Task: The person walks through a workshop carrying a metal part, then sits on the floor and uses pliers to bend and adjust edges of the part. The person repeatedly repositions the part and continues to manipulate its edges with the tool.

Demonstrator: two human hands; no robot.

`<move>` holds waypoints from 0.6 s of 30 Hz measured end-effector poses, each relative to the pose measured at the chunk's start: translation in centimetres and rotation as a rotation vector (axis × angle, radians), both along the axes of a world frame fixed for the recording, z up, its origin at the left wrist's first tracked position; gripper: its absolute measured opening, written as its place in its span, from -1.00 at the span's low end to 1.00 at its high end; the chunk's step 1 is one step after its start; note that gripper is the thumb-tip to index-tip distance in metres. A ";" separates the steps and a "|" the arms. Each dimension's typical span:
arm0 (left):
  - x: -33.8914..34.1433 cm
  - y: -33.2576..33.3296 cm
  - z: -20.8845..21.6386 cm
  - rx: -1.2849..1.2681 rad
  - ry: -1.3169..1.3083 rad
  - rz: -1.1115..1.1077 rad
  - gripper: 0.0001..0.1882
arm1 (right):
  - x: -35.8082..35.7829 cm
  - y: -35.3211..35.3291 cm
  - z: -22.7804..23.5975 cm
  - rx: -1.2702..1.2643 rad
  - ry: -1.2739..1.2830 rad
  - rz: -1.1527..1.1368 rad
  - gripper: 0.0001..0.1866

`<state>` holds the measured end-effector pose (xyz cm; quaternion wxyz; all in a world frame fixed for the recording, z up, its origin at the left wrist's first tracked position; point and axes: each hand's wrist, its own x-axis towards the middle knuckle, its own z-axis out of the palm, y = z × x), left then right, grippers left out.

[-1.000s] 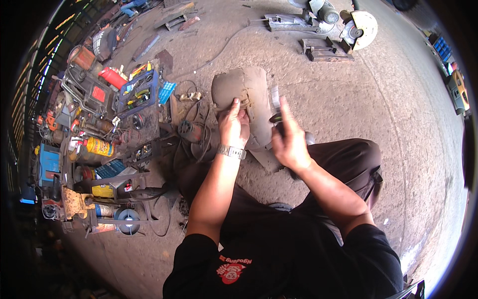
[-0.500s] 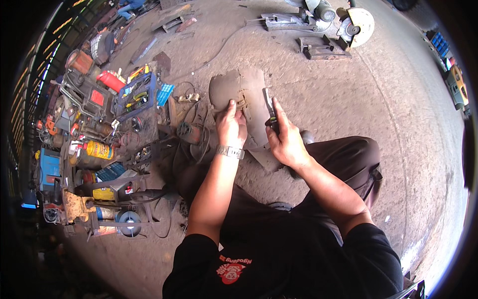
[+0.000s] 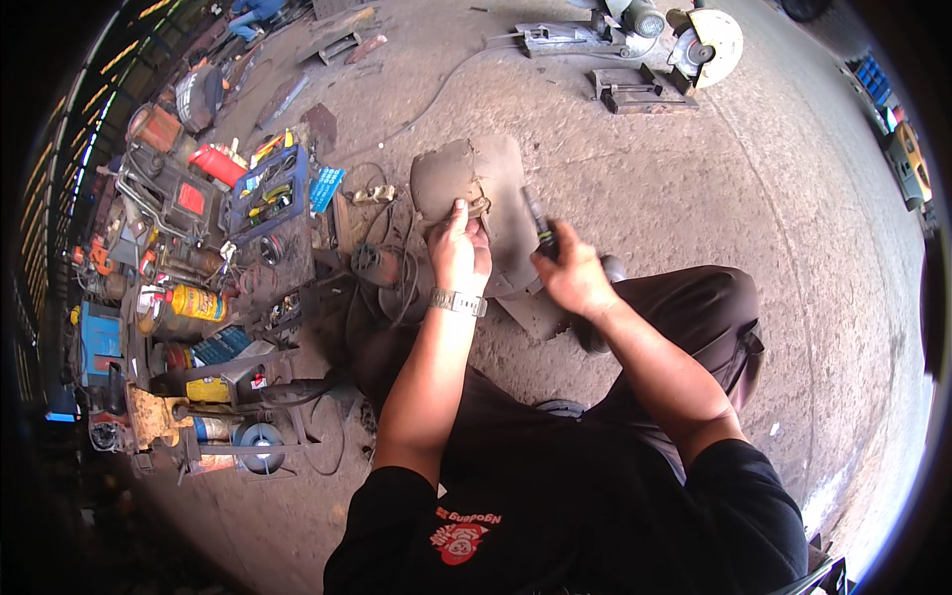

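In front of me is a dull grey-brown curved pad, worn, with a torn seam across its middle. My left hand, with a metal watch on its wrist, is closed on a ragged flap at the tear, thumb on top. My right hand is wrapped round the black handle of a knife-like tool. Its flat grey blade points away from me, close to the pad's right edge. Whether the blade touches the pad I cannot tell. Part of the pad's near end is hidden behind my left hand.
Tools, cans and an open blue toolbox crowd the left side. A cut-off saw stands on the concrete at the far right. A flat grey plate lies between my legs. A cable crosses the floor. Someone crouches at the far left.
My right hand has pulled slightly back, its stretched forefinger now curled round the handle, and the blade tip is a little lower. My left hand keeps its hold; the pad has shifted slightly left.
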<state>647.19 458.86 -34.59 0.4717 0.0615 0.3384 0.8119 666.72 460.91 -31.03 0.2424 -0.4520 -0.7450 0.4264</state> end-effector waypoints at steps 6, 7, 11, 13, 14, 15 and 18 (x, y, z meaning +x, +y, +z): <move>1.3 -0.2 2.4 -0.022 -0.129 -0.130 -0.86 | 1.2 7.8 -3.9 -0.158 0.178 -0.183 -0.26; 1.3 -0.4 2.4 -0.023 -0.137 -0.149 -0.86 | 1.3 8.1 -3.6 -0.309 0.239 -0.143 -0.24; 1.4 -0.4 1.6 -0.109 -0.140 -0.229 -0.84 | 1.5 7.6 -4.3 -0.555 0.464 -0.075 -0.09; 1.6 -0.2 1.1 -0.072 -0.118 -0.254 -0.84 | 1.4 7.5 -5.5 -0.557 0.486 -0.122 -0.06; 1.7 -0.1 0.8 -0.053 -0.107 -0.267 -0.84 | 1.5 7.7 -5.9 -0.558 0.497 -0.137 -0.06; 1.8 -0.1 0.7 -0.055 -0.090 -0.254 -0.84 | 1.3 7.6 -5.6 -0.560 0.505 -0.146 -0.07; 2.1 -0.2 0.6 -0.069 -0.067 -0.242 -0.85 | 0.9 6.8 -4.3 -0.513 0.489 -0.211 -0.09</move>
